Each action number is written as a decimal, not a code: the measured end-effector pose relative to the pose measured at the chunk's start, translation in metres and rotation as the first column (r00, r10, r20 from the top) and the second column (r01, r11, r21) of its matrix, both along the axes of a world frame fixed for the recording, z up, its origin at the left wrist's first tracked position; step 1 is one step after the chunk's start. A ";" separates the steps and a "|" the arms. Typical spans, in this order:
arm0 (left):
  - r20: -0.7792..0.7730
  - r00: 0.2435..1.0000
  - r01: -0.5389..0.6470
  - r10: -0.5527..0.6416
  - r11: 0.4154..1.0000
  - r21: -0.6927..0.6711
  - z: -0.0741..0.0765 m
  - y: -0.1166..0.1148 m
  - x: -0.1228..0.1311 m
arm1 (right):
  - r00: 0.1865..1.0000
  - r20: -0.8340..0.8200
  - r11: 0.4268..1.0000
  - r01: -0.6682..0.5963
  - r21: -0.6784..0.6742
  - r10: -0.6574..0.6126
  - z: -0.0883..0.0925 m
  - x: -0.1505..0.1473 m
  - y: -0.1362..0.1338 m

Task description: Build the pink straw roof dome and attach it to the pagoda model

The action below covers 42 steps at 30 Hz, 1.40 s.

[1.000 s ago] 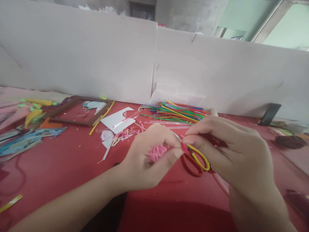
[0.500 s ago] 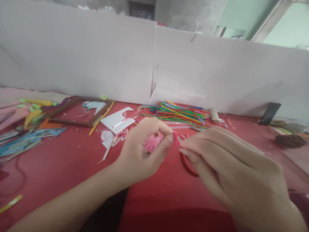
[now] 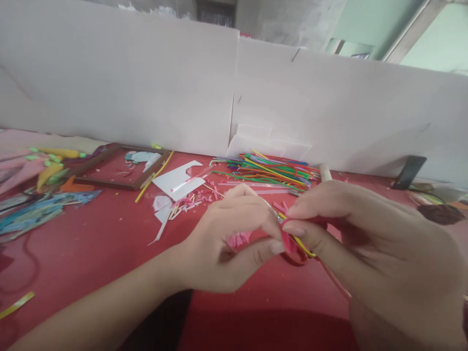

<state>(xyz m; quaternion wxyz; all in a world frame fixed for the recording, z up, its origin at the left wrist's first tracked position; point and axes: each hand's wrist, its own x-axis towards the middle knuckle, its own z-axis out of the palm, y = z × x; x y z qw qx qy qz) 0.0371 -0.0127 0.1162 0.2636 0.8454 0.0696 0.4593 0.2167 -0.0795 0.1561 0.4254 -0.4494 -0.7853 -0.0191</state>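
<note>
Both hands meet over the red table [image 3: 226, 317]. My left hand [image 3: 223, 243] is closed, its thumb and fingertips pinching a bright pink strip [image 3: 287, 240]. My right hand [image 3: 383, 248] grips the same strip between thumb and forefinger, just to the right. A pink fringed piece [image 3: 238, 240] shows partly below my left fingers; I cannot tell whether it lies in the palm or on the table. Under the fingertips lie a yellow stick [image 3: 306, 248] and a curved red-orange cord [image 3: 298, 262]. My right fingers hide part of the strip.
Colourful pipe cleaners [image 3: 270, 171] lie heaped at the back, before a white board [image 3: 127, 87]. Left of them are cut white paper [image 3: 175, 183], pink scraps and a brown frame [image 3: 106, 184]. Blue strips [image 3: 47, 212] lie far left. A dark block [image 3: 409, 173] stands at right.
Both hands have shifted slightly, the left to the right and down. The pink strip now hangs lower between the fingertips, and the yellow stick beneath has come into view.
</note>
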 end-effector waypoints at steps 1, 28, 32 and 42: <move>0.022 0.999 0.038 -0.038 0.999 -0.033 0.001 0.000 0.000 | 1.000 -0.013 1.000 0.003 0.007 -0.003 0.000 -0.001 -0.001; -0.039 0.999 -0.012 -0.002 0.936 -0.353 0.008 -0.004 -0.006 | 0.998 -0.058 0.998 -0.029 -0.063 0.026 0.005 0.001 -0.001; -0.042 0.998 -0.055 0.042 0.923 -0.381 0.007 -0.006 -0.005 | 0.995 -0.099 0.979 -0.054 -0.195 0.035 0.004 0.000 0.002; -0.058 0.991 -0.130 0.122 0.741 -0.659 0.012 -0.011 0.001 | 0.950 -0.311 0.992 0.004 -0.123 -0.043 -0.016 -0.006 0.013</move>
